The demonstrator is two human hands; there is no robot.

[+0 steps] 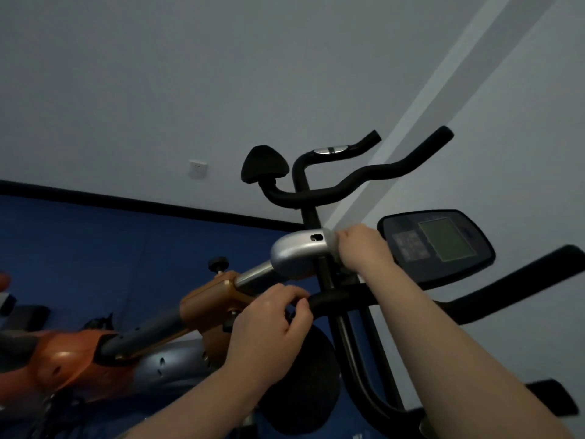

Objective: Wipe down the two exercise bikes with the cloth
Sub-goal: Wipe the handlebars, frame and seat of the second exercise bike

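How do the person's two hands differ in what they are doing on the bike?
The right hand sits higher, against the end of the silver housing, with a pale cloth showing at its fingers. The left hand is lower, its fingers curled at the end of the black handlebar; no cloth shows there. The right hand lies near the console, the left near the orange frame. Both are bare and work the same bike.

Orange-framed bike tilts across my view, silver cap at stem top; second bike's black handlebars behind; pale cloth pressed against cap.
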